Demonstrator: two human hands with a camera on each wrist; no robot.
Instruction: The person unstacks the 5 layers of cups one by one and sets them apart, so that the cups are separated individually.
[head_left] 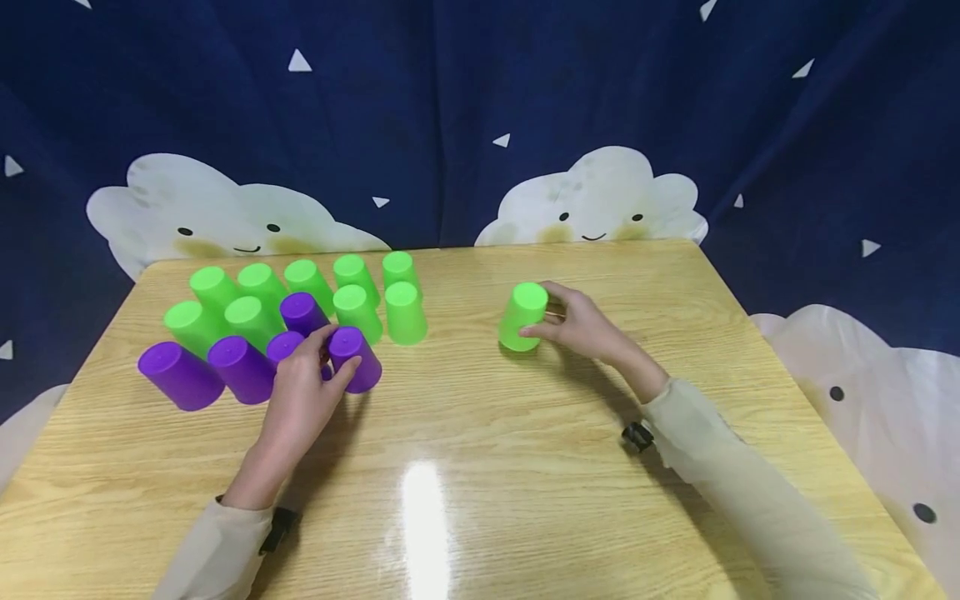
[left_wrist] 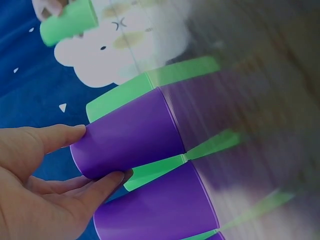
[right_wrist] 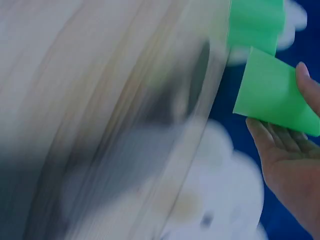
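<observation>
In the head view my left hand (head_left: 306, 387) grips an upside-down purple cup (head_left: 357, 362) at the right end of the front purple row. The left wrist view shows thumb and fingers on both sides of this purple cup (left_wrist: 130, 135), its rim down at the tabletop. Off to the right, my right hand (head_left: 581, 321) holds a single upside-down green cup (head_left: 522, 318) between thumb and fingers, apart from the others. In the right wrist view that green cup (right_wrist: 275, 92) is raised off the wood, with its shadow below.
Left of centre stand upside-down cups in rows: several green cups (head_left: 302, 283) at the back, purple cups (head_left: 242, 368) in front, and one purple cup (head_left: 302, 311) among the middle greens. The wooden table (head_left: 555, 492) ends at a dark blue curtain (head_left: 450, 100) with clouds.
</observation>
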